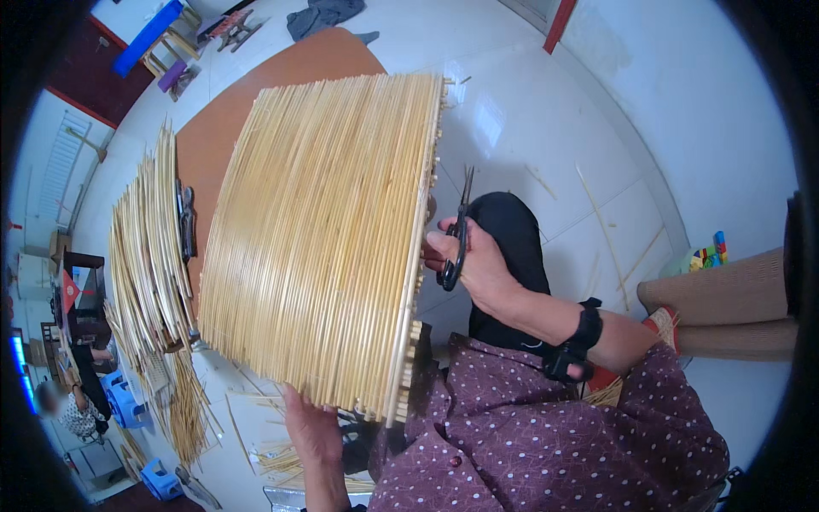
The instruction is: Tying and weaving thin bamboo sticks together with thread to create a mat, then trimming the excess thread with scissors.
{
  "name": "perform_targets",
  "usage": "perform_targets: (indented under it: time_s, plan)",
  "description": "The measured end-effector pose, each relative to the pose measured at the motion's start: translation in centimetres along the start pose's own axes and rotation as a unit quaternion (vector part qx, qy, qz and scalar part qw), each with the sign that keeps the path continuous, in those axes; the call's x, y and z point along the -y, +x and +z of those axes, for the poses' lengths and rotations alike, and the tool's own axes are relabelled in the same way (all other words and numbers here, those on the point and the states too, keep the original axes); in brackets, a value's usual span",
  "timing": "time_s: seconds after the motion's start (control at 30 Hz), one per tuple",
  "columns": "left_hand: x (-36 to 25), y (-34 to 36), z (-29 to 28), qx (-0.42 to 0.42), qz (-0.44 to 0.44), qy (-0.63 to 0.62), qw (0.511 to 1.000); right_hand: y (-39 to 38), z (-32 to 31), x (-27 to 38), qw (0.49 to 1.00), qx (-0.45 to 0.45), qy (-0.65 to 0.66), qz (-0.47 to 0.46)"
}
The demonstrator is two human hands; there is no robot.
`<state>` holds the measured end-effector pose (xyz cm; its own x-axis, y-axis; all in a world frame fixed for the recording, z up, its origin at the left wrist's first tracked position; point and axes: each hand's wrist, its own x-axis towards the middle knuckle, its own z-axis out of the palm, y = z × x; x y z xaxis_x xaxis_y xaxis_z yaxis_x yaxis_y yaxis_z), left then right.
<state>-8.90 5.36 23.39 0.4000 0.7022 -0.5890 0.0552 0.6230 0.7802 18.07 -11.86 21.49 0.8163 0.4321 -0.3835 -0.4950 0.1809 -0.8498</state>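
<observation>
A wide mat of pale yellow stalks [316,230], laid side by side and bound together, is held up tilted in front of me. My left hand [314,431] grips its lower edge, with the fingers hidden behind it. At its right edge, my right hand [479,260] holds a pair of black-handled scissors [459,243] whose slim blades point away from me. Some right fingers reach the mat's edge, where short stalk ends stick out. Whether they also grip it cannot be told.
Behind the mat stands a brown table [281,77]. Loose stalks [145,247] lie at its left beside dark pliers-like cutters [187,222]. Cut stalks [601,218] litter the tiled floor. Another person's legs [725,311] are at the right, and a person [77,410] sits far left near blue stools [126,401].
</observation>
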Motion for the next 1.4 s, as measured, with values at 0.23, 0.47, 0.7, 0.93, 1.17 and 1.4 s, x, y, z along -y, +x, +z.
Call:
perform_targets:
  time_s: [0.23, 0.47, 0.7, 0.93, 1.17, 1.4]
  plan:
    - [0.4, 3.5, 0.2, 0.123, -0.019, -0.032, 0.992, 2.1, 1.1, -2.7, 0.993, 0.003, 0.112, 0.024]
    - [-1.5, 5.2, -2.0, 0.097, 0.005, -0.023, 0.995, -1.9, 2.5, -1.8, 0.989, 0.019, 0.147, 0.024]
    - [-6.1, 10.5, -5.4, 0.183, 0.003, 0.099, 0.978, -5.9, 2.7, -2.6, 0.974, 0.083, 0.178, 0.112]
    - [-8.2, 12.0, -4.6, 0.219, -0.022, 0.108, 0.969, -5.9, -0.2, -3.8, 0.973, 0.105, 0.153, 0.138]
    - [-8.3, 10.7, -4.9, 0.201, -0.029, 0.107, 0.973, -5.7, 1.5, -1.6, 0.975, 0.116, 0.158, 0.100]
    - [-9.7, 10.1, -5.0, 0.177, -0.046, 0.150, 0.972, -5.4, 1.8, -1.7, 0.971, 0.117, 0.169, 0.119]
